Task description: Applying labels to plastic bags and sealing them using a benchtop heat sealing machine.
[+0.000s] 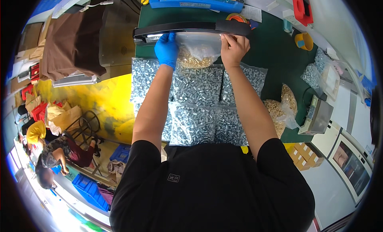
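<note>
Both arms reach forward to a clear plastic bag (196, 61) with small brass-coloured metal parts in its bottom. My left hand (166, 52), in a blue glove, pinches the bag's upper left edge. Its fingertips go up under a long black bar (179, 28), which looks like the arm of a bag sealer, and are partly hidden. My bare right hand (234, 51) pinches the upper right corner, fingertips against the bar's lower edge. The bag's mouth lies along the bar. Below it, several flat clear bags of silver metal parts (192, 124) lie side by side in rows.
On the green table (275, 52), bags of tan parts (288, 100) and a grey boxy device (316, 115) stand at right. A yellow cup (304, 41) and tape roll (237, 17) lie farther back. A blue machine (195, 2) borders the far edge. Another person (60, 154) works at far left.
</note>
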Demonstrator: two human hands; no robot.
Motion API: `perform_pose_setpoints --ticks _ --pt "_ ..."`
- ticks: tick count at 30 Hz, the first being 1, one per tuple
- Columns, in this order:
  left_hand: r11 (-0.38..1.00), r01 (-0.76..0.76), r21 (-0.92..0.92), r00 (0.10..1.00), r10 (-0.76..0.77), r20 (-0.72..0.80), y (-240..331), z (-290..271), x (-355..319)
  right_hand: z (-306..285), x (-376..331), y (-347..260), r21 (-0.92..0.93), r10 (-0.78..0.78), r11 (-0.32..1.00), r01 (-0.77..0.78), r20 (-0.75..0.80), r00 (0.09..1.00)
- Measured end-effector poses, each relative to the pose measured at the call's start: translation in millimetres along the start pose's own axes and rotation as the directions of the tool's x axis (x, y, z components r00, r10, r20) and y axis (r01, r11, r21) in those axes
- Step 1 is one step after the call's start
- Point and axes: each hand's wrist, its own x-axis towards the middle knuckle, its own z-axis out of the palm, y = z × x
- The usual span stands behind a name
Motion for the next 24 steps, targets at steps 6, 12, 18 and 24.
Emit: perform_pose_setpoints --ticks 6,12,18,24 --pt "0.998 0.064 0.019 0.994 -0.062 -0.093 33.1 4.6 -7.0 12.4 8.3 7.0 -0.033 -0.054 0.998 0.053 -0.017 0.998" --pt "0.957 0.071 0.282 0.990 -0.033 -0.136 29.3 5.1 -1.0 17.2 7.2 10.3 -0.010 0.004 1.000 -0.004 0.065 0.998" --pt "0.937 0.170 0.305 0.981 -0.132 -0.141 21.3 7.7 11.6 24.0 18.2 19.6 -0.083 -0.006 0.997 0.004 -0.025 1.000" --pt "0.945 0.149 0.292 0.986 -0.120 -0.114 19.6 -6.0 12.9 21.8 22.1 43.3 0.142 0.067 0.985 -0.095 0.191 0.979"
